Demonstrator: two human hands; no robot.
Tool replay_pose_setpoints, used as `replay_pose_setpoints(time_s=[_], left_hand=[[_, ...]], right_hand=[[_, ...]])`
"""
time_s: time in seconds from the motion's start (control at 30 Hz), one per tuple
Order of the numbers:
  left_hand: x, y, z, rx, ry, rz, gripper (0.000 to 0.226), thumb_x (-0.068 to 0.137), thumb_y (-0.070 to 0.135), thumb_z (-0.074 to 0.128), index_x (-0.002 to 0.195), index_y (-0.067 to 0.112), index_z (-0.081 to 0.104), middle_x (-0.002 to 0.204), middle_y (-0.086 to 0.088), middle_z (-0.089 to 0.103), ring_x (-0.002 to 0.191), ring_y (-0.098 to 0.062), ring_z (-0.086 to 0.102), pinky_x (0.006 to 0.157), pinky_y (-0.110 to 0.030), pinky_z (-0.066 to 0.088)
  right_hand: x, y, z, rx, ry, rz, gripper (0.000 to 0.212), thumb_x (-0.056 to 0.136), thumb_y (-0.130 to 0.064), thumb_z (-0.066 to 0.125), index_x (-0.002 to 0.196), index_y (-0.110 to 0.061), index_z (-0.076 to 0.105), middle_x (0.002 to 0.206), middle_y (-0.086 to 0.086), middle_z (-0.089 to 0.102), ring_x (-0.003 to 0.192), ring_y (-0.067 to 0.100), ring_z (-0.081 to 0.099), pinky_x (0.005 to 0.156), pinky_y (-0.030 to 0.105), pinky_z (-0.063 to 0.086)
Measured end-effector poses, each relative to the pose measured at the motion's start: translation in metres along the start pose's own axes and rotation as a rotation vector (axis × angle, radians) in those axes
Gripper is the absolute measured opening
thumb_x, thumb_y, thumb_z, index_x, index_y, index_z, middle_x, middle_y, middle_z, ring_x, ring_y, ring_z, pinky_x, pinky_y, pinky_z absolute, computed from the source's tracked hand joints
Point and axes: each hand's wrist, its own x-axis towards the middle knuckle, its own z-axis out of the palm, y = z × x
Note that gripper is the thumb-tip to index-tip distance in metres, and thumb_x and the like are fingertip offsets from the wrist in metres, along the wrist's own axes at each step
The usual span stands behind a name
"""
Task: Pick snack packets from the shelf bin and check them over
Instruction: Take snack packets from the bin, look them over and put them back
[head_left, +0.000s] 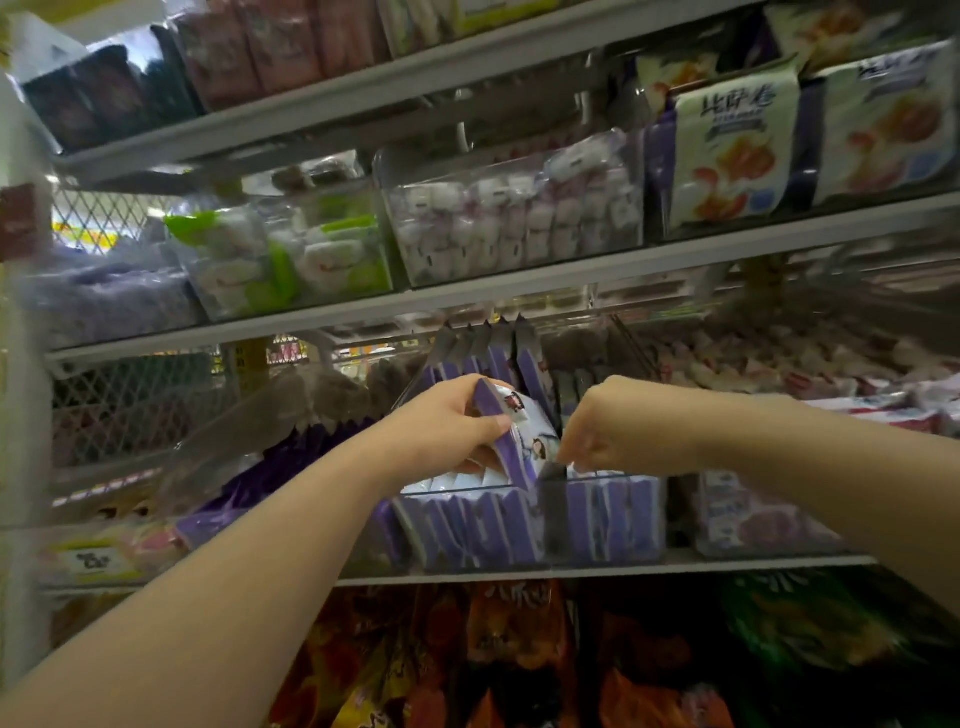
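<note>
A clear shelf bin (597, 556) on the middle shelf holds several purple and white snack packets (467, 525) standing on edge. My left hand (441, 421) grips a small bunch of these packets (519, 426) just above the bin, thumb on the near side. My right hand (618, 431) reaches down beside them and pinches the top edge of a dark packet (551, 470) that stands in the bin. More purple packets (488, 353) stand further back in the same bin.
Clear bins of white and green sweets (291, 260) and white wrapped sweets (519, 218) sit on the shelf above. Large white bags (732, 150) hang upper right. Orange and green bags (519, 649) fill the shelf below. A wire mesh panel (119, 405) is at the left.
</note>
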Motion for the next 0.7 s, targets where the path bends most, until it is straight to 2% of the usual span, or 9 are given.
replay_pose_setpoints(time_s=[0.1, 0.17, 0.23, 0.3, 0.37, 0.47, 0.53, 0.6, 0.7], left_hand=[[0.008, 0.002, -0.001, 0.024, -0.023, -0.042, 0.009, 0.098, 0.02, 0.055, 0.107, 0.024, 0.056, 0.08, 0.002, 0.074, 0.074, -0.012, 0.071, 0.069, -0.028, 0.053], [0.013, 0.004, 0.0, 0.091, -0.03, -0.057, 0.019, 0.098, 0.022, 0.055, 0.117, 0.021, 0.055, 0.095, -0.004, 0.072, 0.087, -0.019, 0.071, 0.079, -0.034, 0.056], [0.018, 0.006, 0.003, 0.177, -0.041, -0.06, 0.024, 0.099, 0.025, 0.054, 0.122, 0.022, 0.053, 0.105, -0.004, 0.07, 0.096, -0.02, 0.068, 0.086, -0.036, 0.056], [0.023, 0.008, 0.007, 0.25, -0.049, -0.042, 0.025, 0.099, 0.027, 0.053, 0.124, 0.024, 0.051, 0.105, -0.001, 0.067, 0.095, -0.016, 0.066, 0.08, -0.03, 0.055], [0.027, 0.008, 0.011, 0.321, -0.037, 0.003, 0.026, 0.099, 0.028, 0.053, 0.124, 0.024, 0.052, 0.101, 0.003, 0.064, 0.091, -0.013, 0.063, 0.075, -0.027, 0.051], [0.03, 0.006, 0.014, 0.39, -0.009, 0.06, 0.026, 0.098, 0.029, 0.054, 0.124, 0.023, 0.052, 0.105, 0.004, 0.064, 0.096, -0.012, 0.061, 0.08, -0.025, 0.05], [0.031, 0.0, 0.017, 0.404, 0.031, 0.083, 0.021, 0.099, 0.029, 0.053, 0.119, 0.024, 0.051, 0.096, 0.008, 0.062, 0.087, -0.007, 0.059, 0.066, -0.013, 0.044], [0.031, -0.005, 0.021, 0.436, 0.092, 0.109, 0.017, 0.099, 0.029, 0.053, 0.115, 0.027, 0.048, 0.084, 0.011, 0.058, 0.074, -0.002, 0.054, 0.056, -0.01, 0.039], [0.032, -0.014, 0.027, 0.452, 0.142, 0.129, 0.023, 0.099, 0.03, 0.052, 0.12, 0.026, 0.048, 0.1, 0.005, 0.063, 0.088, -0.01, 0.059, 0.073, -0.022, 0.047]], right_hand=[[0.012, 0.003, -0.001, -0.001, -0.112, -0.06, 0.023, 0.092, -0.018, 0.059, 0.109, -0.024, 0.073, 0.106, -0.007, 0.072, 0.09, 0.007, 0.062, 0.063, 0.001, 0.037], [0.018, 0.005, -0.004, 0.017, -0.187, -0.062, 0.026, 0.093, -0.016, 0.058, 0.114, -0.023, 0.072, 0.111, -0.006, 0.071, 0.091, 0.006, 0.06, 0.064, 0.0, 0.037], [0.024, 0.007, -0.006, 0.025, -0.264, -0.055, 0.029, 0.094, -0.012, 0.055, 0.116, -0.023, 0.07, 0.114, -0.002, 0.07, 0.095, 0.012, 0.061, 0.073, 0.006, 0.043], [0.028, 0.007, -0.005, 0.013, -0.347, -0.059, 0.034, 0.095, -0.008, 0.052, 0.117, -0.026, 0.069, 0.116, 0.002, 0.066, 0.101, 0.021, 0.061, 0.085, 0.025, 0.05], [0.03, 0.009, -0.005, 0.0, -0.394, -0.077, 0.034, 0.095, -0.008, 0.053, 0.119, -0.027, 0.068, 0.12, 0.002, 0.063, 0.105, 0.022, 0.059, 0.081, 0.024, 0.05], [0.032, 0.013, -0.004, -0.003, -0.384, -0.1, 0.029, 0.094, -0.017, 0.059, 0.12, -0.028, 0.067, 0.12, -0.002, 0.061, 0.099, 0.013, 0.055, 0.072, 0.011, 0.041], [0.032, 0.016, -0.001, -0.04, -0.348, -0.122, 0.027, 0.092, -0.024, 0.063, 0.117, -0.03, 0.068, 0.115, -0.002, 0.062, 0.098, 0.013, 0.055, 0.074, 0.015, 0.042], [0.032, 0.018, 0.004, -0.072, -0.279, -0.148, 0.023, 0.091, -0.027, 0.063, 0.112, -0.028, 0.07, 0.11, -0.003, 0.063, 0.096, 0.013, 0.057, 0.068, 0.012, 0.038], [0.03, 0.022, 0.012, -0.079, -0.16, -0.166, 0.019, 0.092, -0.024, 0.06, 0.107, -0.024, 0.072, 0.107, -0.001, 0.064, 0.093, 0.013, 0.058, 0.066, 0.008, 0.038]])
